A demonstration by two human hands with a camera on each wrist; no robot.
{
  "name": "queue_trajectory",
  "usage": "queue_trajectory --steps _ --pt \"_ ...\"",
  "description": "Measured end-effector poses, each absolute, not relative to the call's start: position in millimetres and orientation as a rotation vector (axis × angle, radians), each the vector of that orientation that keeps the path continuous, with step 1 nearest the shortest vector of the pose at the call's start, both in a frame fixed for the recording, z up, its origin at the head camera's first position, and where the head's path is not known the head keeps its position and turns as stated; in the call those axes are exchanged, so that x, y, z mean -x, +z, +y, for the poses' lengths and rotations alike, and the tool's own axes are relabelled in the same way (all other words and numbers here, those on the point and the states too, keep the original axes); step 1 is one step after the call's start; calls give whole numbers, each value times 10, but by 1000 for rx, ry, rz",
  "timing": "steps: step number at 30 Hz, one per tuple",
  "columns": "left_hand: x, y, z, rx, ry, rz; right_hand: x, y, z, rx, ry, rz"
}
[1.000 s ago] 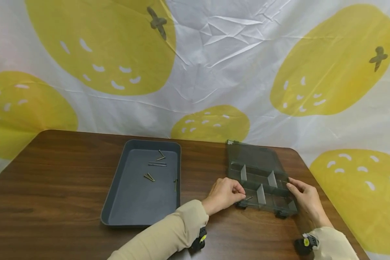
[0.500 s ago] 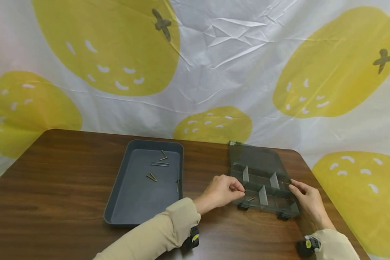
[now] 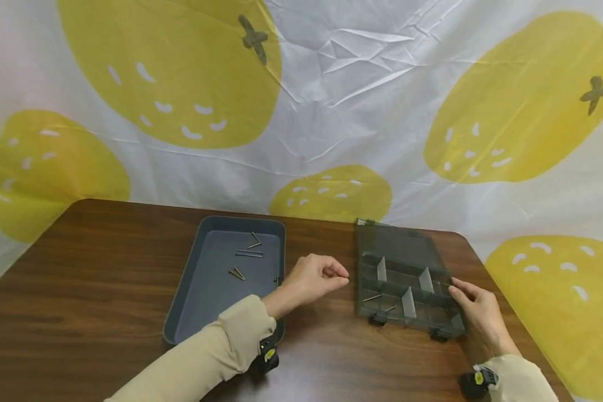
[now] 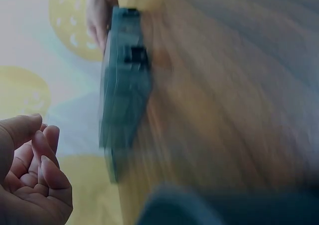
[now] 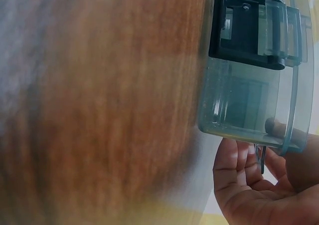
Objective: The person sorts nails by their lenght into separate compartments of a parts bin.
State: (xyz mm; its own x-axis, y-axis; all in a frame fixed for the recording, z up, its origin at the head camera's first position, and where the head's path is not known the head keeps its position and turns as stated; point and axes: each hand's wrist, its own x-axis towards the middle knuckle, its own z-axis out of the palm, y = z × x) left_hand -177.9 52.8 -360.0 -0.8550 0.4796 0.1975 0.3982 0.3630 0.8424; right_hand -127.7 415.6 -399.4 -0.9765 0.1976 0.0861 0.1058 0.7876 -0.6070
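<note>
A: So, where is the divided box (image 3: 422, 311) placed?

B: On the right part of the brown desk (image 3: 326, 346), with its smoky see-through lid (image 3: 397, 243) laid back on the far side. The dark tray (image 3: 201, 307) is set to its left, apart from it

A: And how are the hands held?

B: The left hand (image 3: 314, 279) is held between tray and box, its wrist overlapping the tray's right edge in the head view. Its fingers are loosely curled, with the thumb brought close to their tips. In the left wrist view, only bare fingertips are seen there. The box's right side is gripped by the right hand (image 3: 482, 312)

A: What is shown by the head view alone?

B: Two metal fasteners (image 3: 372, 298) are seen in the front left compartment. In the tray, brass-coloured fasteners (image 3: 237, 273) and thin silver pins (image 3: 249, 253) are scattered, some partly covered near the right wall by the left wrist

A: And by the wrist views?

B: The box's black latches (image 4: 135, 55) are shown side-on in the left one, while in the right one a thin dark piece (image 5: 262, 160) is seen beside the gripping fingers, too unclear to be named
</note>
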Motion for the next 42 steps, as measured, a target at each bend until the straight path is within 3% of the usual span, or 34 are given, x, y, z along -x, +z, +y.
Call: queue_trajectory --steps 23,42 --pt "2264 -3674 -504 -341 1439 2693 1284 -4004 4160 205 927 -2803" --pt "2471 -3790 -850 -212 1292 2808 1300 -4011 4159 209 924 -2824"
